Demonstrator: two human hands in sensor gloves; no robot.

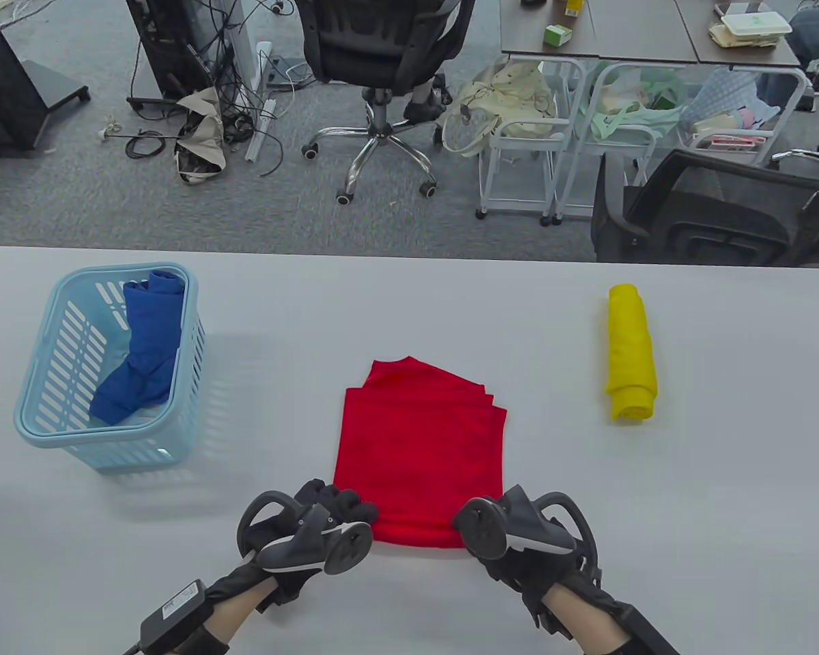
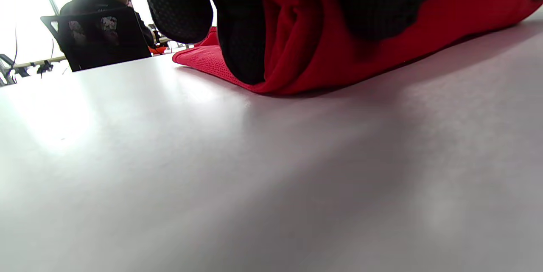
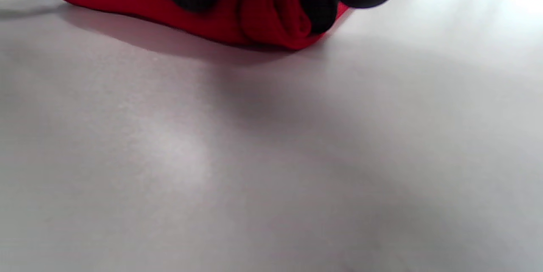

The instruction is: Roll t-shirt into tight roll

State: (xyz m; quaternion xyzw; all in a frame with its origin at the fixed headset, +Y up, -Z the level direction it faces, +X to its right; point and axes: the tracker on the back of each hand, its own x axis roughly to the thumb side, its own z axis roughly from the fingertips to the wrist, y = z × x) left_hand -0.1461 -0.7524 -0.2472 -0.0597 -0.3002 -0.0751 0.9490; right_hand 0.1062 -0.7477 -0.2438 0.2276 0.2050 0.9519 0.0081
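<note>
Rolling begins at the near hem of a red t-shirt

Gripping the near edge of a folded red t-shirt (image 1: pixel 420 450), two gloved hands work side by side at a grey table (image 1: pixel 655 512). The shirt lies flat at the table's middle, its collar end pointing away from the person and its near hem turned over into a small first roll.

The left hand (image 1: pixel 327 522) holds the shirt's near-left corner. In the left wrist view its black fingers (image 2: pixel 242 38) curl over the rolled hem, with the spiral of red cloth (image 2: pixel 297 30) showing between them. The right hand (image 1: pixel 512 535) holds the shirt's near-right corner. In the right wrist view its fingers (image 3: pixel 318 4) curl round the rolled end (image 3: pixel 275 13) in the same way, pinning it against the tabletop. A dark tracker sits on the back of each hand.

Left of the shirt stands a light blue plastic basket (image 1: pixel 61 437), with a crumpled blue garment (image 1: pixel 143 348) inside it. Right of the shirt, well apart from it, lies a yellow garment (image 1: pixel 631 351) already wound into a tight roll, its length running away from the person.

Beyond the shirt, past the table's far edge, a black office chair (image 1: pixel 382 48) stands on grey carpet beside a tangle of cables, with white trolleys to its right.
</note>
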